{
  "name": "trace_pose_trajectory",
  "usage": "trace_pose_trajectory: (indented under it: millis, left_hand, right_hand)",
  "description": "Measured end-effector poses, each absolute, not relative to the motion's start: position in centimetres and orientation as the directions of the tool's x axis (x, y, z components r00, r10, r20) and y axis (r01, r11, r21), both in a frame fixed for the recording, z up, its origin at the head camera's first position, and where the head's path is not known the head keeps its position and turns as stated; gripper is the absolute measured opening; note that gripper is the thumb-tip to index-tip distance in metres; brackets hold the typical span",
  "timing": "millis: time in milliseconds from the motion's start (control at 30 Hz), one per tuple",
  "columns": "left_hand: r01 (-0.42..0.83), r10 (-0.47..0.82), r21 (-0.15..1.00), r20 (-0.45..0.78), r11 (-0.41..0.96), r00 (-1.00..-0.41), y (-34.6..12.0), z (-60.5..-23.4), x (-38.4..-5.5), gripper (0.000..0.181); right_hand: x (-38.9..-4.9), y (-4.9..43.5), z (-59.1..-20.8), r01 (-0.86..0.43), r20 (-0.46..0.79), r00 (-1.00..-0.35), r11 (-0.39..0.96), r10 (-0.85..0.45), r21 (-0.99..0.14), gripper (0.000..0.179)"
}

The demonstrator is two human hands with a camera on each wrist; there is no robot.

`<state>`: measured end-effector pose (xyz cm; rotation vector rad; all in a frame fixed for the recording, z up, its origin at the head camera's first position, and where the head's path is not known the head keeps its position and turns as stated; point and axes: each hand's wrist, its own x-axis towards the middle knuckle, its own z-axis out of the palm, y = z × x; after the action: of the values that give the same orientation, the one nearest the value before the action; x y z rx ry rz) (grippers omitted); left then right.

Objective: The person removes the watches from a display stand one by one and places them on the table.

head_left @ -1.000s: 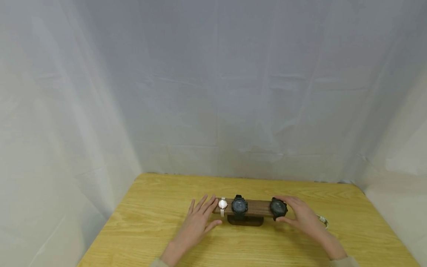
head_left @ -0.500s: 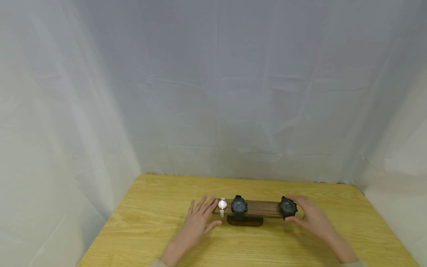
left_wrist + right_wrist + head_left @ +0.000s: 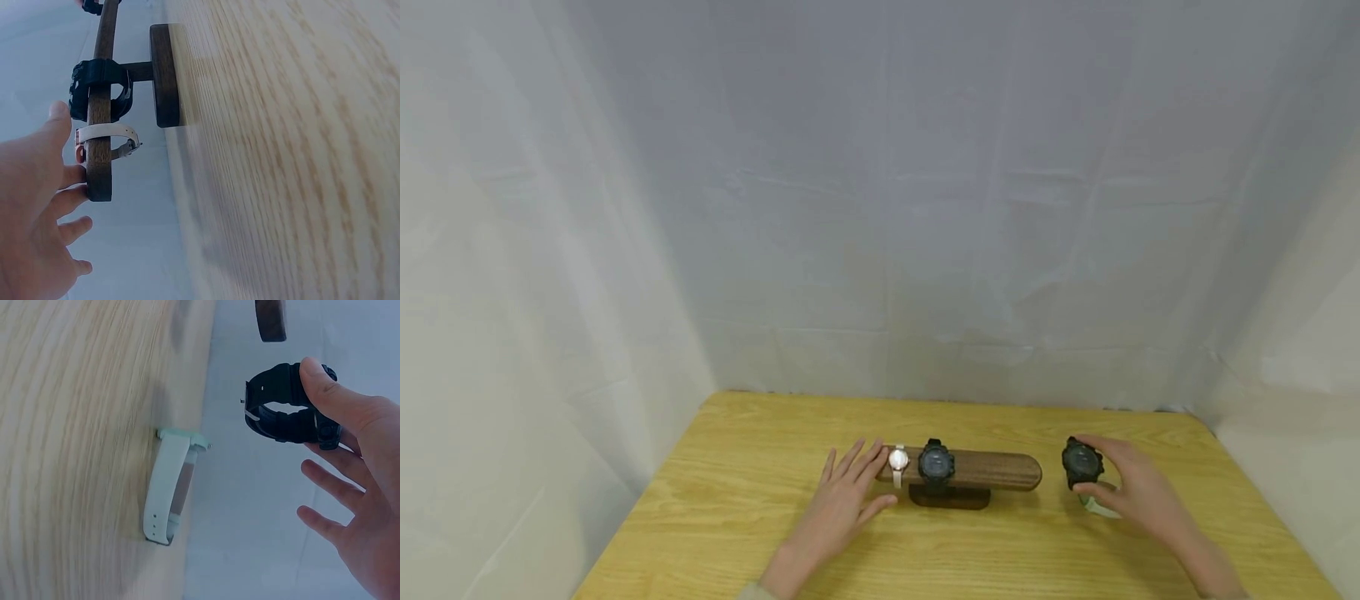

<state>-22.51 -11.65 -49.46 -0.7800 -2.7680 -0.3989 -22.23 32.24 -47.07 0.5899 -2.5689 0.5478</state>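
Observation:
A dark wooden watch stand [image 3: 1000, 470] bears a small watch with a white strap [image 3: 898, 461] at its left end and a black watch [image 3: 936, 464] beside it. My left hand [image 3: 844, 502] rests its straight fingers against the bar's left end, as the left wrist view also shows. Past the bar's right end, my right hand [image 3: 1138, 492] pinches another black watch [image 3: 284, 403] between thumb and fingers, its strap closed in a loop. Below it, a pale green watch [image 3: 167, 484] lies on the table, partly covered by the right hand in the head view.
The wooden table [image 3: 760, 433] reaches back to a pale cloth curtain [image 3: 880, 250], which hangs behind it and along both sides. The stand's base [image 3: 165, 75] sits under the middle of the bar.
My right hand has slid the black watch rightward off the bar's end and now holds it apart from the stand. The left hand has stayed in place.

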Motion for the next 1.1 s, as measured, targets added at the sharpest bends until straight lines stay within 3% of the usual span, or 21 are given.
trace_pose_trajectory:
  millis: [433,700,1100]
  left_hand:
    - [0.540,0.474,0.177,0.310,0.823,-0.824,-11.6,-49.6,-22.6,0.074]
    - [0.542,0.475,0.173,0.316,0.823,-0.821,-11.6,-49.5,-22.6,0.074]
    - [0.549,0.476,0.168,0.335,0.819,-0.813,-11.6,-49.6,-22.7,0.072]
  right_hand:
    - [-21.9,35.2,-46.8,-0.448,0.501,-0.818,0.860,-0.283,-0.245,0.072]
    - [-21.5,36.6,-46.7,-0.374,0.431,-0.870,0.891,-0.241,-0.257,0.072]
    - [-21.6,39.3,-47.8,-0.371,0.472,-0.847,0.907,-0.243,-0.199,0.072]
